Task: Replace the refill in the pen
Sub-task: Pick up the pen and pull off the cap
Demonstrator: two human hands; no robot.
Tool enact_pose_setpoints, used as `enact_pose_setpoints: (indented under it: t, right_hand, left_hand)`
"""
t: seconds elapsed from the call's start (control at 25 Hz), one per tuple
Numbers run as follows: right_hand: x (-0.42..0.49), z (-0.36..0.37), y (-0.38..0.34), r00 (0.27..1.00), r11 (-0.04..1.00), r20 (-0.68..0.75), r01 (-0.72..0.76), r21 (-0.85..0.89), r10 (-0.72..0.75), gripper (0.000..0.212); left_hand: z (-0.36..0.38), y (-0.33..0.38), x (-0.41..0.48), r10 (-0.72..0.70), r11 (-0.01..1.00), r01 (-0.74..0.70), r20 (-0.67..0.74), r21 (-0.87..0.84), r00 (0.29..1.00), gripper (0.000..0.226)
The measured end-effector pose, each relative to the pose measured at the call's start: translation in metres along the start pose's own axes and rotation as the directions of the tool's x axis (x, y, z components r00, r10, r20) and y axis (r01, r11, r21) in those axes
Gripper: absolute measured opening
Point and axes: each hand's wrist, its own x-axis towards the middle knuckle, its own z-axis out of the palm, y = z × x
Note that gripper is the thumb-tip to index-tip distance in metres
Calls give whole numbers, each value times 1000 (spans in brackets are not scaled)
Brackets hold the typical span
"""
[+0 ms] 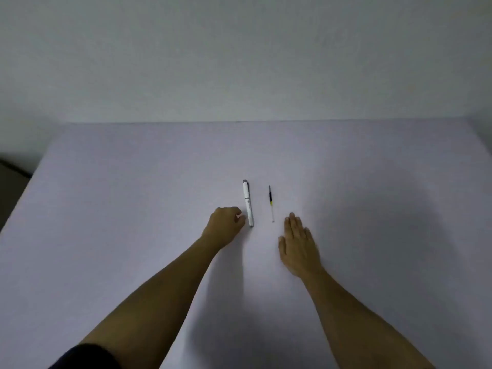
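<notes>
A white pen [247,203] with a grey cap end lies lengthwise on the pale table [133,209], its far end pointing away from me. To its right lies a thin refill [271,203], dark at the far end, with a yellow band and a clear near end. My left hand [225,226] rests on the table just left of the pen's near end, fingers curled, fingertips close to the barrel but not around it. My right hand [298,245] lies flat, palm down, fingers together, just right of and below the refill's near tip.
The table's far edge meets a plain wall [239,62]. The left edge of the table drops to a dark floor area [10,187] at the far left.
</notes>
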Motion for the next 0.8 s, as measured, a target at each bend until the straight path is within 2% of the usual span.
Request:
enact_pose_setpoints:
  t: [0.12, 0.32, 0.44, 0.64, 0.8]
  right_hand:
    - [6, 15, 5, 997, 999, -73, -25, 33, 27, 59]
    - [5, 26, 5, 979, 1000, -206, 3, 30, 4, 59]
    - [6, 29, 6, 978, 1000, -210, -5, 23, 10, 59]
    - [6, 29, 8, 982, 999, -187, -5, 45, 13, 59]
    - [6, 25, 12, 995, 997, -100, -6, 72, 13, 59]
  left_hand:
    - [14, 2, 23, -49, 998, 47, -57, -41, 997, 31]
    - [31, 10, 52, -203, 978, 199, -63, -58, 977, 40]
    - [39, 13, 62, -257, 965, 252, -75, -71, 964, 37]
    - [44, 14, 68, -302, 951, 291, -102, -107, 948, 20]
    - [36, 14, 58, -266, 961, 253, -114, -112, 957, 22]
